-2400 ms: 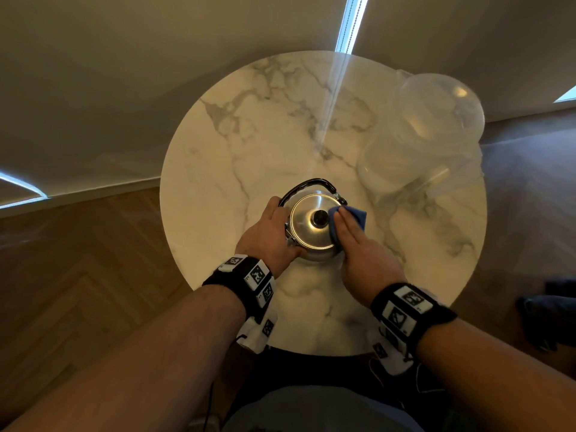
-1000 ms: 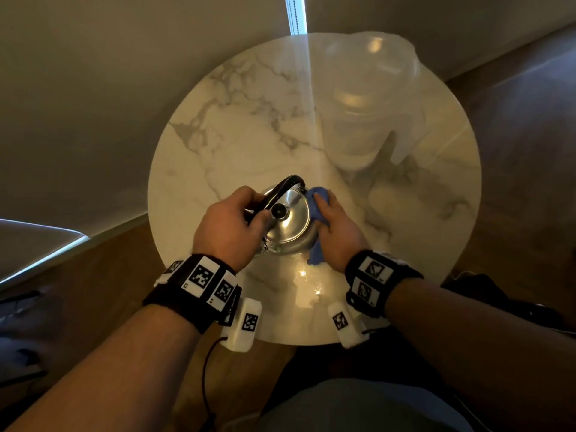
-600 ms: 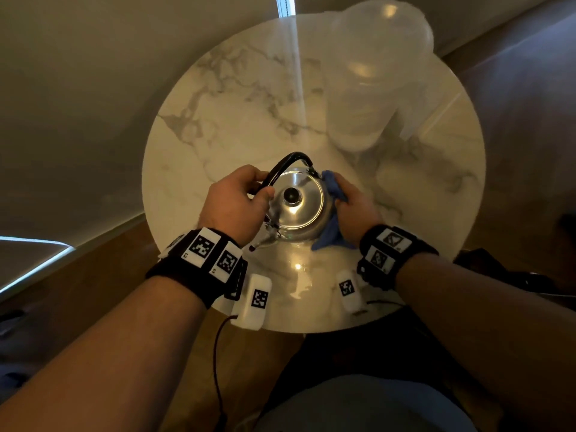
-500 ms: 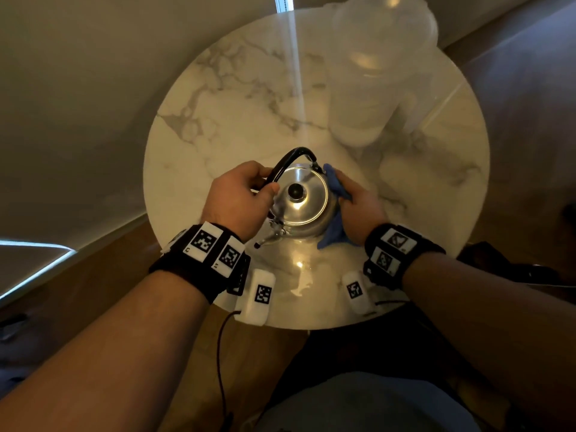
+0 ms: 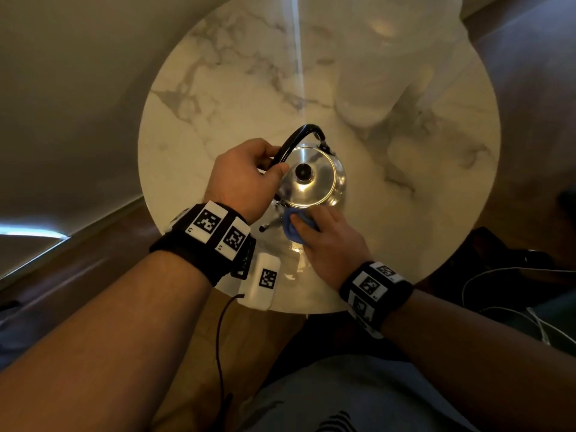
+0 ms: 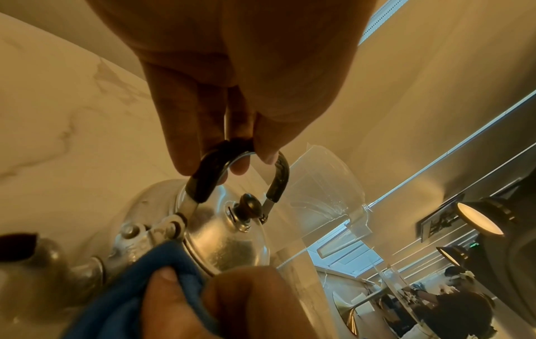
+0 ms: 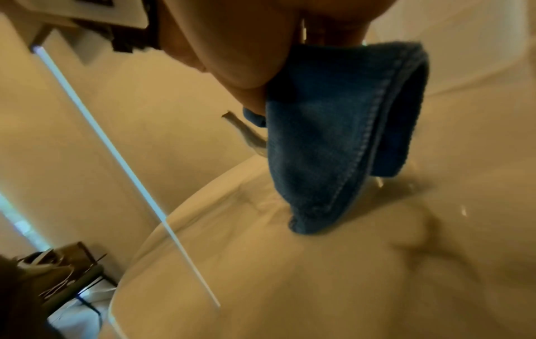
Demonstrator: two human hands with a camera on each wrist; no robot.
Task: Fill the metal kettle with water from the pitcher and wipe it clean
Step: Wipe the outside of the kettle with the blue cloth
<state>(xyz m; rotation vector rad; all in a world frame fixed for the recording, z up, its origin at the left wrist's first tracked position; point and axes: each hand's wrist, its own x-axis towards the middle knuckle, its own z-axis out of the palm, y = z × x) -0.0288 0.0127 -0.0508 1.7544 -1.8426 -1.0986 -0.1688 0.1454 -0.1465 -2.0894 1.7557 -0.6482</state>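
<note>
1 metal kettle [image 5: 311, 179] is being kept at the centre of the head view, on 1 round marble desk [image 5: 218, 98], its 1 lid [image 5: 308, 182] with 1 dark knob [image 5: 303, 172] in place. 1 black arched handle [image 5: 296, 138] is being gripped by the left hand [image 5: 243, 179]; in the left wrist view the fingers [image 6: 188, 128] are seen curled over the handle, with the thumb pressed on its other side. 1 blue cloth [image 5: 294, 227] is being pinched by the right hand [image 5: 330, 241], just below the kettle in the head view and beside the 1 spout [image 5: 269, 224] that points to the lower left. In the left wrist view the cloth is being pressed against the kettle's body under the lid rim, a fingertip curled into its folds. In the right wrist view, 1 folded end of the cloth is seen hanging down to the desk. 1 clear pitcher [image 5: 383, 57] is standing at the upper right of the head view, apart from the kettle. 2 marker-covered wristbands are being worn, 1 on each wrist.
</note>
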